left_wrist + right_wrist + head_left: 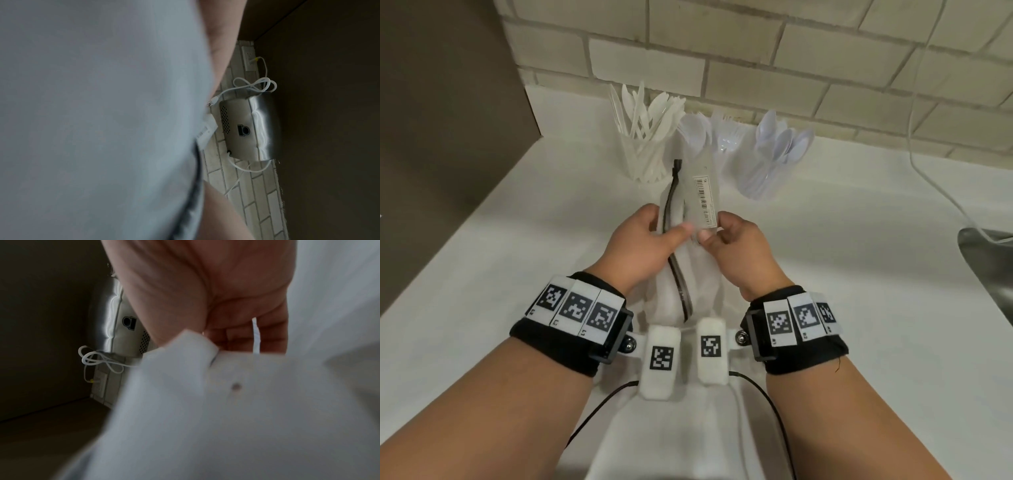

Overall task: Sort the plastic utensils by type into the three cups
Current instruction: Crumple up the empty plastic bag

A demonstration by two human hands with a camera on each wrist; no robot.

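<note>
Three clear cups stand at the back of the white counter: the left cup (643,157) holds white knives, the middle cup (717,137) holds forks with a spoon or two beside them, the right cup (767,168) holds clear spoons. In front of them both hands hold up a frosted zipper bag (688,202) with a black zip and a barcode label. My left hand (647,236) grips its left side at the zip. My right hand (732,240) pinches its right edge by the label. The bag (92,121) fills the left wrist view and the bag (226,402) blurs most of the right wrist view.
A brick wall (756,51) backs the counter and a dark panel (448,102) closes the left side. A steel appliance (989,263) sits at the right edge with a white cord (928,171) running up the wall. The appliance (246,128) hangs by a wall socket (248,58).
</note>
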